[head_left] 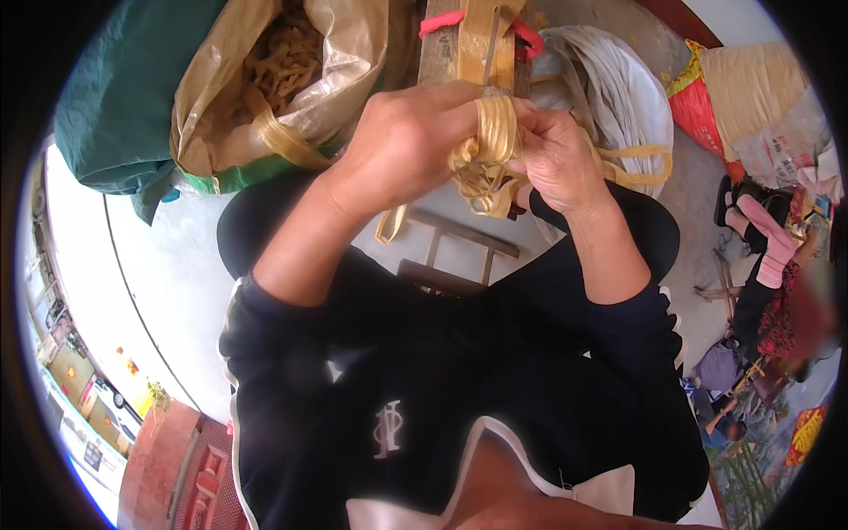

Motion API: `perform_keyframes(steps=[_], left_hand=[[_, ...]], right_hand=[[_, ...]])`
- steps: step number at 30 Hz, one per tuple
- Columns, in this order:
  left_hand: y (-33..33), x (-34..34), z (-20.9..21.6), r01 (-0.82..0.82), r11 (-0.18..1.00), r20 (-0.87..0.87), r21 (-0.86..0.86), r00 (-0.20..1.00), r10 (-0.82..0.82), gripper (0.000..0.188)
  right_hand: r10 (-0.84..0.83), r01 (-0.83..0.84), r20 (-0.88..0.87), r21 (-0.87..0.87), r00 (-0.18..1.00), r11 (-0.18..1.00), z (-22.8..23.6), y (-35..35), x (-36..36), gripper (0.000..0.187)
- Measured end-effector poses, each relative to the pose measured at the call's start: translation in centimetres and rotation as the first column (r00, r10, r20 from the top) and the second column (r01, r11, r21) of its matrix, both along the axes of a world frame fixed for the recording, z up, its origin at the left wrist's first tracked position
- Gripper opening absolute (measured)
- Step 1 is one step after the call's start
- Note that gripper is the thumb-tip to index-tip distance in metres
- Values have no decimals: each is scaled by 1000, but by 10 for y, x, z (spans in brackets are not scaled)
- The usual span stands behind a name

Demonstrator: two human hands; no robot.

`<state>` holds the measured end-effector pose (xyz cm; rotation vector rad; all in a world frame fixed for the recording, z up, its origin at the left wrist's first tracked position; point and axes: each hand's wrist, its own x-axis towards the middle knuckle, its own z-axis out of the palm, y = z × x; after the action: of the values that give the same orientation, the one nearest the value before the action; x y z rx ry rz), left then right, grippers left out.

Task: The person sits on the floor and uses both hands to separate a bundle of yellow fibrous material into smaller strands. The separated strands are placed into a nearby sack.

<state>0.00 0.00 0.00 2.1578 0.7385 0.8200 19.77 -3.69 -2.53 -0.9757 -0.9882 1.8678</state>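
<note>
Both of my hands are together at upper middle, over my spread knees. My left hand (402, 141) is closed on a bundle of glossy yellow flat strips (497, 128), its fingers partly hidden behind the wrapped part. On the bundle's other side, my right hand (565, 163) grips it between thumb and fingers. Several turns of strip lie side by side at the top, and a loose, crumpled tangle hangs below them. Just beyond my hands stands a wooden beam (473, 44) with a thin metal rod (491, 44) and red cloth strips (442, 23).
An open tan sack (353, 53) of yellowish-brown strips stands at left, beside dark green cloth (124, 97). To the right is a white sack (632, 97) with strips trailing over it. A small wooden stool frame (446, 252) lies below my hands. Another person (777, 265) sits far right.
</note>
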Motion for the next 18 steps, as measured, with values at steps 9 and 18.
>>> perform_keyframes(steps=[9, 18], left_hand=[[-11, 6, -10, -263, 950, 52, 170, 965, 258, 27], [-10, 2, -10, -95, 990, -199, -102, 977, 74, 20]], right_hand=[[-373, 366, -29, -135, 927, 921, 8, -1, -21, 20], [-258, -165, 699, 476, 667, 864, 8, -7, -12, 28]])
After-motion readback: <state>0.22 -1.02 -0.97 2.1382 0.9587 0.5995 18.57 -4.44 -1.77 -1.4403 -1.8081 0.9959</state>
